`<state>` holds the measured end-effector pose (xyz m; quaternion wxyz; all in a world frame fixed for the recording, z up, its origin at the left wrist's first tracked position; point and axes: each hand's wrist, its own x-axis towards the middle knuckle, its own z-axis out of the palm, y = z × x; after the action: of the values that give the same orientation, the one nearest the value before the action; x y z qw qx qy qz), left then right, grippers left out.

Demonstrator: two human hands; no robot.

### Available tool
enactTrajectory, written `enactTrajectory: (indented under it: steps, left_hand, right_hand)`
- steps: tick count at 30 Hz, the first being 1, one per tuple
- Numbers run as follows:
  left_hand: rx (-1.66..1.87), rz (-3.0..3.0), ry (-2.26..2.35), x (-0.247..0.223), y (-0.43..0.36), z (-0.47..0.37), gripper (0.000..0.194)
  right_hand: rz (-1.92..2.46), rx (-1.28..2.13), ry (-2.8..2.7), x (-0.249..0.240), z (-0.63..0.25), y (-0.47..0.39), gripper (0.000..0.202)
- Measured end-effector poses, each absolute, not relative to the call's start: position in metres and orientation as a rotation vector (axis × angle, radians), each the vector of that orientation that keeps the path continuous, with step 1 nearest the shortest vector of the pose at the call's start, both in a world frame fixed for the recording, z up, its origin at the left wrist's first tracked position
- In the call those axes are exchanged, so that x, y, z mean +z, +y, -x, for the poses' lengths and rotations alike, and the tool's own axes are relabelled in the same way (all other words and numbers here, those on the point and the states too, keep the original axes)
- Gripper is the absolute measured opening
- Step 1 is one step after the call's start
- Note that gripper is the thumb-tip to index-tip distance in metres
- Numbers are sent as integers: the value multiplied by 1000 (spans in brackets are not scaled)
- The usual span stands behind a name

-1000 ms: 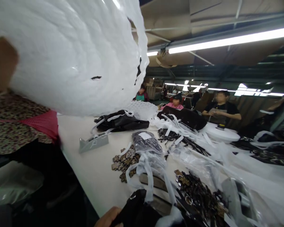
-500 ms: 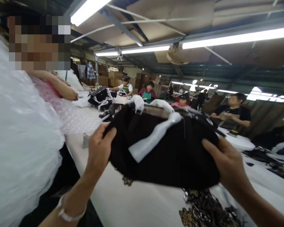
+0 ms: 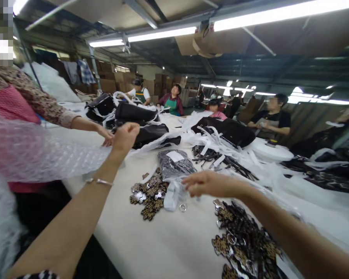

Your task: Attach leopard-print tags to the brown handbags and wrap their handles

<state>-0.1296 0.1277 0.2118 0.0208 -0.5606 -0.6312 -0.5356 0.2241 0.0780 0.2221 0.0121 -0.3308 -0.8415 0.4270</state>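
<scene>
My left hand (image 3: 125, 139) is raised in front of the stacked black bags (image 3: 149, 133) with its fingers curled closed. Whether anything is inside its grip is hidden. My right hand (image 3: 205, 183) hovers over the table with fingers stretched out and nothing in them. Just beyond it lies a clear plastic bag of dark pieces (image 3: 176, 162) with a white label. Leopard-print bear-shaped charms (image 3: 151, 192) lie between my hands, beside a metal ring (image 3: 183, 208). A larger heap of charms with dark straps and rings (image 3: 247, 240) lies below my right forearm.
At left, a co-worker's hand (image 3: 106, 135) reaches onto the table, near bubble wrap (image 3: 61, 155). Another black bag (image 3: 225, 131) and white wrapping strips (image 3: 238, 155) lie farther back. Several people work across the table. Dark straps (image 3: 235, 166) lie right of the plastic bag.
The black bag that both hands held up is out of my right hand and down among the bags on the table. My view has shifted, and the co-worker's arm reaches onto the table.
</scene>
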Motion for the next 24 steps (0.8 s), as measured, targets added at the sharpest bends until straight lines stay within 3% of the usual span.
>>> enactTrajectory:
  steps: [5,9,12,17,24]
  left_hand:
    - [-1415,2185,-1966,82,92,45,30]
    - [-854,2448,-1731,31,83,-18,75]
    - [-699,2377,-1786,15,95,-48,89]
    - [-583,2339,-1840,-5,119,-57,62]
    - [-638,2317,-1756,-38,113,-49,51]
  right_hand:
    - [1403,988,-2608,101,-297,33,38]
    - [1492,626,-2481,27,-334,19,41]
    - [1459,227,-2490,-25,-354,18,45]
    - [993,-448,-2485,-81,-373,29,44]
    - [899,-577,-2395,-84,-367,34,38]
